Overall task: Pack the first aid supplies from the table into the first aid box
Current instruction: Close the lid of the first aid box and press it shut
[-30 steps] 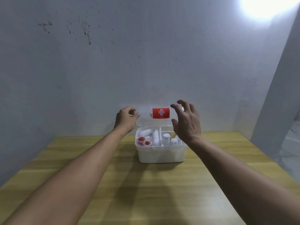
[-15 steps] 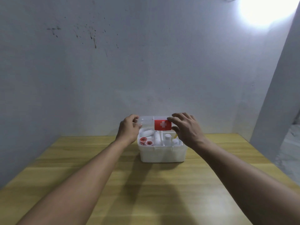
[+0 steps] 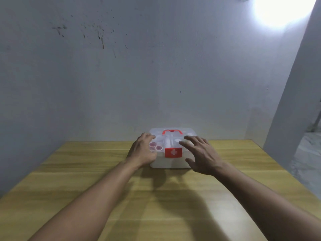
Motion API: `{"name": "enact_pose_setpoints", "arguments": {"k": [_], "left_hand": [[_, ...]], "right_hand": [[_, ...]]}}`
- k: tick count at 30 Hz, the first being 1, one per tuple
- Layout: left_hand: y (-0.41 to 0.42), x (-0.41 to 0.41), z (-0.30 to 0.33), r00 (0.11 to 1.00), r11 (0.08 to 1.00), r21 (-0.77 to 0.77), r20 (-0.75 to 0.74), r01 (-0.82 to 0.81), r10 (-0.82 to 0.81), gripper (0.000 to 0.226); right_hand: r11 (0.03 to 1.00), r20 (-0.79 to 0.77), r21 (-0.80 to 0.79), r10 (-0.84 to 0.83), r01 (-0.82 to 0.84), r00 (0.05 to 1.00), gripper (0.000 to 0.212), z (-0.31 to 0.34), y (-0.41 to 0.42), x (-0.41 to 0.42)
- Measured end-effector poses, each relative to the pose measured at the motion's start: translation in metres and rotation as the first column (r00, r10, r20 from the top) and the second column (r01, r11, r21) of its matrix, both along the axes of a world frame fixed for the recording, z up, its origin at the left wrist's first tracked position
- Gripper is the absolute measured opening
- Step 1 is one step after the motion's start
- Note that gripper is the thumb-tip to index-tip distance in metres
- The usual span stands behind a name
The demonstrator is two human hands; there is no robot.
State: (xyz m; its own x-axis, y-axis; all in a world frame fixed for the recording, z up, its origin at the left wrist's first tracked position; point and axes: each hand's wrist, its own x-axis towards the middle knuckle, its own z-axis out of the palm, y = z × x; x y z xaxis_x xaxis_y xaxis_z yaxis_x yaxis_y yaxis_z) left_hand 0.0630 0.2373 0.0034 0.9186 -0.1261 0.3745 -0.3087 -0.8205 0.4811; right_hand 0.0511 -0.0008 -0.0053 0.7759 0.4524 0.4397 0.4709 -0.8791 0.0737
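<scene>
The lid (image 3: 172, 140) has swung down shut (red clasp (image 3: 173, 152) now front) over the box (image 3: 171, 162).

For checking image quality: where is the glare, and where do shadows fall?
Head view: a bright light overexposes the top right corner; both forearms cast soft shadows on the wooden table before the first aid box; wide-angle lens bends the edges.
</scene>
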Motion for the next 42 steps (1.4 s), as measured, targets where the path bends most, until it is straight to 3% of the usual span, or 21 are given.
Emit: {"name": "enact_pose_setpoints", "arguments": {"k": [6,10,18,34,42], "left_hand": [[-0.018,0.001,-0.004,0.996,0.96,0.272,0.038,0.062,-0.075,0.078],[-0.024,0.003,-0.012,0.996,0.966,0.256,0.074,0.02,-0.04,0.08],[-0.029,0.004,-0.015,0.991,0.967,0.255,0.132,-0.03,-0.004,0.072],[-0.027,0.012,-0.027,0.981,0.967,0.249,0.193,-0.061,0.012,0.067],[-0.023,0.013,-0.023,0.989,0.969,0.247,0.15,-0.024,-0.013,0.065]], "right_hand": [[0.985,-0.086,0.15,-0.074,0.086,0.994,0.072,0.001,0.005,0.005],[0.978,-0.12,0.148,-0.127,0.145,0.985,0.075,-0.001,0.01,0.007],[0.969,0.016,0.22,-0.122,0.116,0.992,0.063,-0.01,0.015,0.003],[0.971,0.008,0.19,-0.148,0.144,0.989,0.066,-0.012,0.013,0.01],[0.973,-0.12,0.171,-0.136,0.156,0.983,0.071,-0.008,0.009,0.009]]}}
